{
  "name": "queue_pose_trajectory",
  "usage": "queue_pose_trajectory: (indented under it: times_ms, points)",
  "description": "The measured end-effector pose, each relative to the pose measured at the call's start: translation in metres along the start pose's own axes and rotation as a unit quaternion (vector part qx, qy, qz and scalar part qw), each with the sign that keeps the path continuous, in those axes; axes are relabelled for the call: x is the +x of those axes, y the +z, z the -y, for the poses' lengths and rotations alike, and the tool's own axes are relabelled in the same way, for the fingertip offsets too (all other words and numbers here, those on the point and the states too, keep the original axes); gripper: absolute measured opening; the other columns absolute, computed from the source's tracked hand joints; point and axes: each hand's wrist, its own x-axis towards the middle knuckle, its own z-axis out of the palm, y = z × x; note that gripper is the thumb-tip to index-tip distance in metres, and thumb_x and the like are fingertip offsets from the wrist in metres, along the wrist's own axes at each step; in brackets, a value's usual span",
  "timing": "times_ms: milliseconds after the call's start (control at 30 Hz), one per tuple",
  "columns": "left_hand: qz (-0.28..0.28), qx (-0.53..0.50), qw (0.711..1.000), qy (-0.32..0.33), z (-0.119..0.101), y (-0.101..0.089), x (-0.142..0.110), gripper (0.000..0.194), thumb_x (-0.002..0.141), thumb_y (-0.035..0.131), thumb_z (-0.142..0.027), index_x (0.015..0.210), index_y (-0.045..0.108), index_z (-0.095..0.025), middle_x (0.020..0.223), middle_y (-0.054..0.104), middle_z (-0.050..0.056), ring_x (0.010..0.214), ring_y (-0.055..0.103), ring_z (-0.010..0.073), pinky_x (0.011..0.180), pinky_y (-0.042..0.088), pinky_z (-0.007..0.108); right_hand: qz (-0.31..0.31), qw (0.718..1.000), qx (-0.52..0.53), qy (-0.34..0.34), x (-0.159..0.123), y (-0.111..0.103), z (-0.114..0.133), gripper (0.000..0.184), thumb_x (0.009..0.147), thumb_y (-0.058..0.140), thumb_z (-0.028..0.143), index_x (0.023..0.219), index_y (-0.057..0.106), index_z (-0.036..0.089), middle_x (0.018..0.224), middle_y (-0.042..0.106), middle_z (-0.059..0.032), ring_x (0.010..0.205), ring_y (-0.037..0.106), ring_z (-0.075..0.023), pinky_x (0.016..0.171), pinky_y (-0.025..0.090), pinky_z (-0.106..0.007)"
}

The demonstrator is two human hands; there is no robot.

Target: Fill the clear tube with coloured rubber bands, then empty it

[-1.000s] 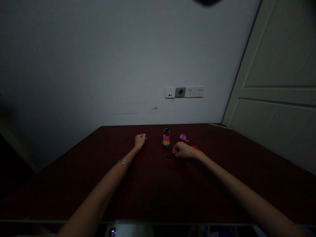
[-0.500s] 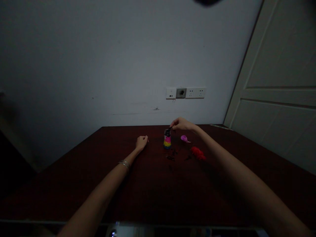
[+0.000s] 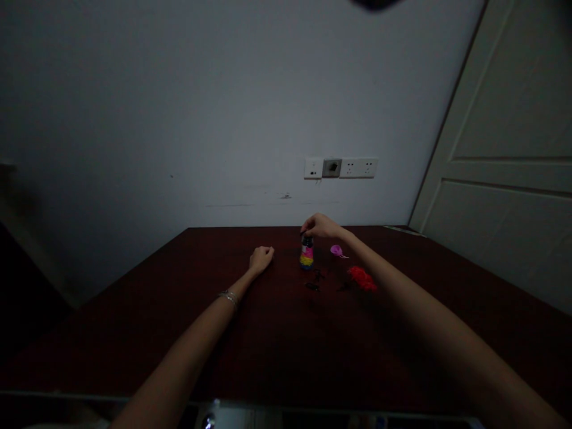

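Observation:
A small clear jar (image 3: 306,255) stands upright on the dark red table, filled with layers of blue, yellow, pink and black. Above its mouth is my right hand (image 3: 320,226), its fingertips pinched on small black strands (image 3: 303,233) that reach the rim. My left hand (image 3: 261,259) rests on the table to the left of the jar, fingers curled in with nothing visible in them. In front of the jar lie several loose black strands (image 3: 313,286). A fluffy red bundle (image 3: 361,278) lies to the right, near my right forearm.
A small purple cup-shaped piece with a pale loop (image 3: 336,250) lies right of the jar. The table (image 3: 250,351) meets a pale wall with sockets (image 3: 358,168). A panelled door (image 3: 504,208) stands at the right.
My right hand has moved slightly left and over the jar's mouth, bringing the black strands to the rim. My left hand stays curled on the table. The view has shifted slightly.

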Motion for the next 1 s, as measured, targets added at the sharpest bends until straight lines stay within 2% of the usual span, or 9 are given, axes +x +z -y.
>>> queue_pose_trajectory:
  times_ms: [633,833,1000]
  points:
    - [-0.002,0.003,1.000,0.007,-0.0009,-0.0013,-0.0012,0.043,0.084,0.034,-0.041,0.065,0.064,-0.017,0.072,0.064,0.006,0.068,0.057,0.0171,0.059,0.034,0.022,-0.010,1.000,-0.003,-0.005,-0.0078,-0.0032,-0.0058,0.021,0.066,0.059,0.018,0.082,0.071,0.009,0.073,0.068,-0.0063,0.067,0.059,-0.0142,0.059,0.042,-0.022]
    - [-0.001,0.005,1.000,0.003,-0.0010,-0.0012,-0.0008,0.045,0.085,0.033,-0.042,0.066,0.065,-0.017,0.073,0.065,0.007,0.067,0.057,0.0174,0.058,0.033,0.024,-0.044,0.999,-0.025,-0.001,-0.0094,-0.0051,-0.0028,0.029,0.064,0.063,0.018,0.091,0.067,0.010,0.075,0.064,-0.0042,0.063,0.055,-0.0110,0.057,0.040,-0.020]
    - [-0.003,0.012,1.000,0.007,0.0005,0.0004,0.0001,0.046,0.085,0.032,-0.042,0.067,0.066,-0.017,0.073,0.065,0.007,0.066,0.057,0.0170,0.057,0.033,0.024,-0.033,0.999,-0.015,-0.002,-0.0091,-0.0070,-0.0044,0.028,0.064,0.065,0.022,0.088,0.067,0.008,0.073,0.064,-0.0053,0.062,0.054,-0.0116,0.057,0.041,-0.021]
